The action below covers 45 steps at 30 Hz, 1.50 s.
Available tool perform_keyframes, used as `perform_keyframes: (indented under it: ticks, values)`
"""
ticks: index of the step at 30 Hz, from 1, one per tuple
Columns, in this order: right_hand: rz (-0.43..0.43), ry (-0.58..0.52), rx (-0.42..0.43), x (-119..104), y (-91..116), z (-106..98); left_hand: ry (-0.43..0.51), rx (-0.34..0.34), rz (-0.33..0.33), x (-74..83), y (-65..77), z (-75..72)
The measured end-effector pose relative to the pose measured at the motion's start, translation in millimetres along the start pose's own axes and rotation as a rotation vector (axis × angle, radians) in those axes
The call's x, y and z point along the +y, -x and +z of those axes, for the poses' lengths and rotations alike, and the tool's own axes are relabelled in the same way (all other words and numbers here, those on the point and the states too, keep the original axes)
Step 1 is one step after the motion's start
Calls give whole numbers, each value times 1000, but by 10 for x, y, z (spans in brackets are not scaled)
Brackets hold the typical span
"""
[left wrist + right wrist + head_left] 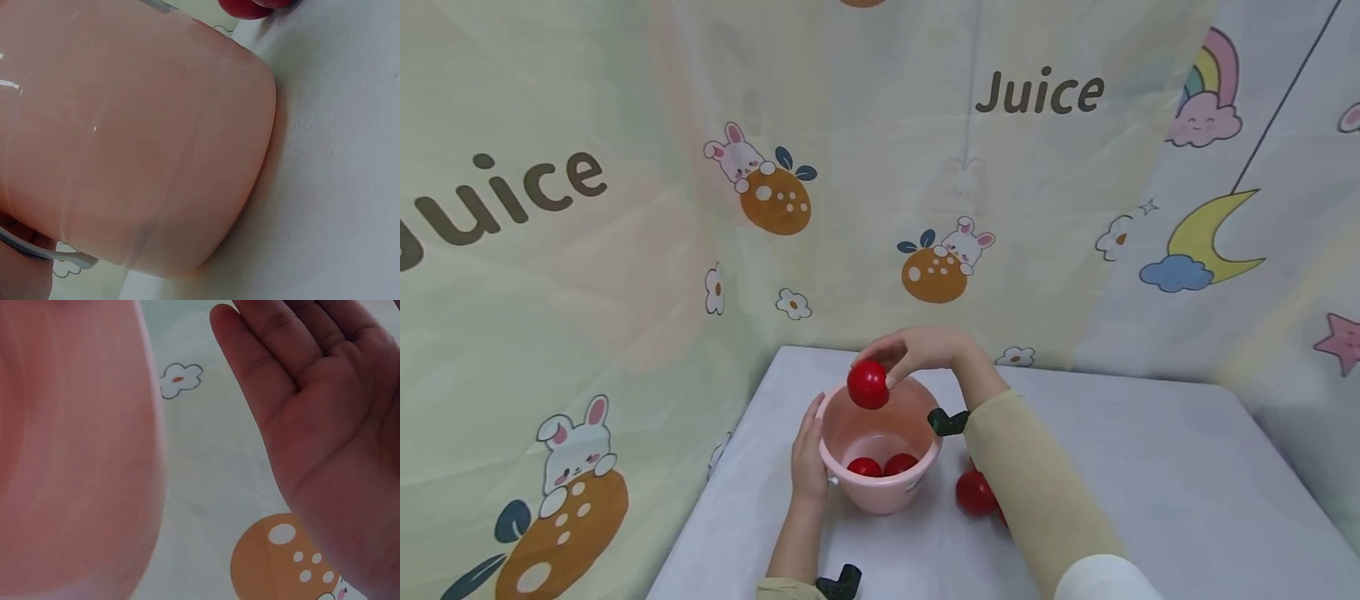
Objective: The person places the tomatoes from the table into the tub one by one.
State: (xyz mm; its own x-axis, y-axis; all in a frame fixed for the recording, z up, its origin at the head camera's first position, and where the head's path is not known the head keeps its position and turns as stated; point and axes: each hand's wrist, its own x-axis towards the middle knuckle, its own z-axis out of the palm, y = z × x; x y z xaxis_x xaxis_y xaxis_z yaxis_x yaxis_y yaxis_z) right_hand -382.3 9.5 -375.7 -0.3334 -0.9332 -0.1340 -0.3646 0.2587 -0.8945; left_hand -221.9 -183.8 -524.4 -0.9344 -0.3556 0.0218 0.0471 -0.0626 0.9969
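A pink bucket (883, 493) stands on the white table, with two red balls (900, 464) visible inside. My right hand (917, 348) pinches another red ball (868, 384) between thumb and fingers, above the bucket's opening. In the right wrist view the palm of the right hand (331, 419) shows beside the bucket (75, 456), while the held ball is out of sight. Against the bucket's left side rests my left hand (809, 454), its fingers fairly straight along the outer wall. The left wrist view shows the bucket's wall (144, 137) and a grey handle (47, 251) crossing by the left hand (22, 272).
More red balls (976, 492) lie on the table right of the bucket, partly hidden by the right sleeve (1045, 492). The white table (1165, 467) extends to the right. A printed cloth (865, 192) hangs behind and to the left.
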Motion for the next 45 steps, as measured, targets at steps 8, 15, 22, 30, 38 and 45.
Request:
perform_keyframes:
  ticks: [8,15,22,30,38,45]
  values:
    - [10,23,-115,35,-145,39,-10,-3,19,4,-5,21]
    - [153,132,-139,85,-304,146,-29,10,30,20,12,38]
    - [269,114,-182,137,-454,278,-60,23,44,-4,15,57]
    - [342,187,-245,252,-576,444,-61,18,60,-21,28,41]
    - [420,270,-234,299,-626,535,-67,19,41,-14,33,8]
    - [318,272,-295,291,-678,551,-49,-6,59,-30,0,-32]
